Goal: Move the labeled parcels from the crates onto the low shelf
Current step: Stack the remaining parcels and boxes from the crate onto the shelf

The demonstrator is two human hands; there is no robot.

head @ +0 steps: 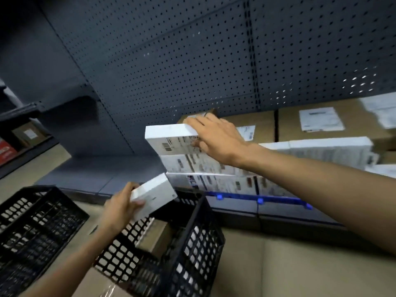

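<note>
Both hands on white parcels at the low shelf (96,168).

Perforated back panel (171,61) rises behind the shelf. Brown labeled cartons (259,125) sit at the rear of the shelf, right part. Two black lattice crates on the floor in front of the shelf: left crate (32,221) and near crate (192,243), which holds a brown box (156,236) and stands between the camera and the shelf's front edge. Stack of white parcels (214,168) on the shelf, ahead of the cartons, labels blurred. Top parcel (171,136) lies tilted on that stack; right hand (216,138) grasps it, fingers over the far edge, thumb on the labeled face. Small white parcel (153,196) is off the shelf, just before its front edge, above the near crate, gripped by the left hand (122,207).
</note>
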